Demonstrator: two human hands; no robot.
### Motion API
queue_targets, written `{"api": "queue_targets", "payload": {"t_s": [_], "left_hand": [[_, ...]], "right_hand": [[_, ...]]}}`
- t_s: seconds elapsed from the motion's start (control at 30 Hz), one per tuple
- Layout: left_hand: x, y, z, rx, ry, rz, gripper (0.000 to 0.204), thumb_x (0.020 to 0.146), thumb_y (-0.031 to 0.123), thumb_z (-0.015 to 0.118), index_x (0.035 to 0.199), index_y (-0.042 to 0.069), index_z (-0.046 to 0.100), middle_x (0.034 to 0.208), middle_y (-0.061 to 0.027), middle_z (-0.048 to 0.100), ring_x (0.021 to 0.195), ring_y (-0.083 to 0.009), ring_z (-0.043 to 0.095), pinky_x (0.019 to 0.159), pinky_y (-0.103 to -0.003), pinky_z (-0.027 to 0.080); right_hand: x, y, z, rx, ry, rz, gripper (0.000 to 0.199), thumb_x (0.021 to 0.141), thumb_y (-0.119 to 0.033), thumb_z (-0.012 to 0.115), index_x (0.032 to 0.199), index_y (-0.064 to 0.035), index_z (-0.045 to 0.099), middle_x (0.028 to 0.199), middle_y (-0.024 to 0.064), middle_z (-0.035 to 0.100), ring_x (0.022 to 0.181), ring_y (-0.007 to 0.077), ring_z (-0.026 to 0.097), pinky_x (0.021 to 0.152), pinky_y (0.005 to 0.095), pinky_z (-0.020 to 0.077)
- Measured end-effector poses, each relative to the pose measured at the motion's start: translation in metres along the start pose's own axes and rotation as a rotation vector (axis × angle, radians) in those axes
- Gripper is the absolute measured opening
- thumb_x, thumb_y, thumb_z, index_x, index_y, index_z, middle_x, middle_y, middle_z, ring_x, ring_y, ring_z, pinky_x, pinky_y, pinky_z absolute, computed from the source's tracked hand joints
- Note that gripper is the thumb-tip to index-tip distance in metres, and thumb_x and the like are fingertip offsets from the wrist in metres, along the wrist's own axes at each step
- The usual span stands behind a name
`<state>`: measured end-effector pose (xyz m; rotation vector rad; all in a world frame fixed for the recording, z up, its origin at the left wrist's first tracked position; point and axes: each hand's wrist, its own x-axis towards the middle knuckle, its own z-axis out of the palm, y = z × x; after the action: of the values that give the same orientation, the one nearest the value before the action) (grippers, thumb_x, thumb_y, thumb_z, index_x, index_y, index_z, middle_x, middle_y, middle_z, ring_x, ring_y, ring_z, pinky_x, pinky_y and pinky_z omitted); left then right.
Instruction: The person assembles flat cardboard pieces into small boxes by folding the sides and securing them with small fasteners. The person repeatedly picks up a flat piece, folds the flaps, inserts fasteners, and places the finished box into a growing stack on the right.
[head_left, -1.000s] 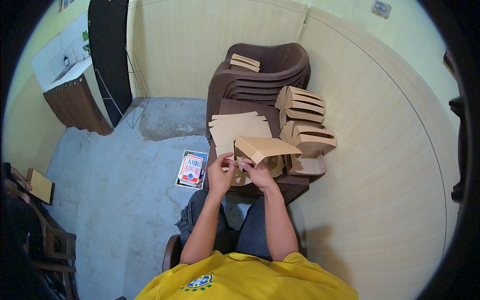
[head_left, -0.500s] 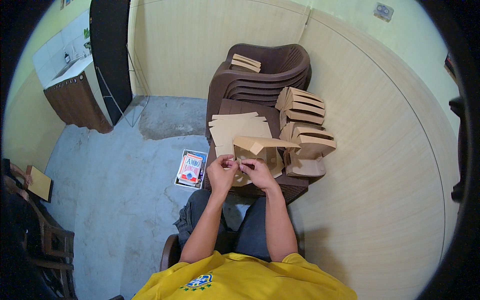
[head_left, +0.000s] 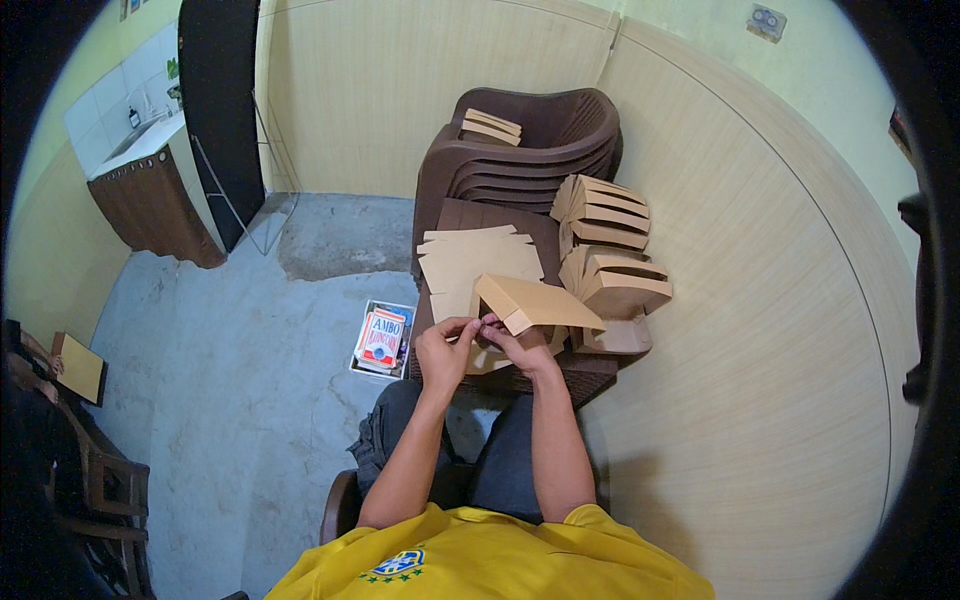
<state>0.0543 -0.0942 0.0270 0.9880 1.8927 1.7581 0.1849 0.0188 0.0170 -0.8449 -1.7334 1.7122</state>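
- Both hands meet at the near end of a half-folded cardboard box (head_left: 535,303); its long axis runs up and away to the right of the grip.
- Left hand (head_left: 447,350) pinches a flap; right hand (head_left: 522,347), closed on the box's underside, sits nearer its body.
- Flat blanks (head_left: 470,262) lie just beyond; finished boxes (head_left: 610,255) stack to the right, all on the brown chair (head_left: 540,130).

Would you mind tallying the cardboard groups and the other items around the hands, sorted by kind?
Half-folded cardboard box, held by left hand and right hand: 1
Stacks of folded boxes: 2
Piles of flat cardboard blanks: 1
Stacks of brown plastic chairs: 1
Printed packets on the floor: 1
Total: 6
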Motion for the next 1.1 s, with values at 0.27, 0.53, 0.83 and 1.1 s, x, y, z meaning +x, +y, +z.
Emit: {"api": "queue_targets", "payload": {"t_s": [0.27,0.53,0.83,1.1], "left_hand": [[0.0,-0.026,0.01,-0.053,-0.003,0.206,0.037,0.082,-0.001,0.082,0.119,-0.005,0.078,0.142,-0.0277,0.067,0.118,-0.0405,0.075,0.096,-0.041,0.063],[-0.011,-0.024,0.013,0.236,0.057,0.127,0.044,0.083,-0.002,0.075,0.127,0.0,0.075,0.133,-0.0242,0.073,0.112,-0.0399,0.075,0.098,-0.045,0.061],[-0.005,-0.018,-0.006,0.476,-0.25,0.154,0.068,0.08,0.004,0.074,0.147,0.015,0.065,0.131,-0.016,0.074,0.108,-0.0391,0.073,0.098,-0.049,0.058],[0.03,-0.013,0.001,0.434,-0.322,-0.021,0.034,0.088,0.018,0.078,0.122,0.014,0.081,0.1,-0.0179,0.081,0.097,-0.0384,0.078,0.088,-0.05,0.061]], "right_hand": [[0.021,0.003,0.003,0.053,0.007,0.209,0.01,0.102,-0.009,0.075,0.11,-0.0034,0.071,0.093,0.0036,0.073,0.082,0.0131,0.069,0.068,0.0284,0.0559],[0.015,-0.016,0.007,-0.484,0.251,-0.098,0.028,0.087,-0.025,0.09,0.095,-0.0037,0.074,0.079,0.0041,0.07,0.071,0.0112,0.063,0.067,0.0308,0.0527],[0.046,-0.013,-0.015,-0.267,0.143,0.057,0.034,0.107,-0.007,0.059,0.14,-0.0026,0.065,0.136,0.0101,0.07,0.119,0.0167,0.066,0.098,0.0323,0.0534],[0.03,-0.002,-0.012,-0.155,-0.043,-0.117,0.032,0.105,-0.002,0.06,0.135,-0.0014,0.069,0.132,0.0096,0.072,0.119,0.0199,0.069,0.099,0.0337,0.0554]]}}
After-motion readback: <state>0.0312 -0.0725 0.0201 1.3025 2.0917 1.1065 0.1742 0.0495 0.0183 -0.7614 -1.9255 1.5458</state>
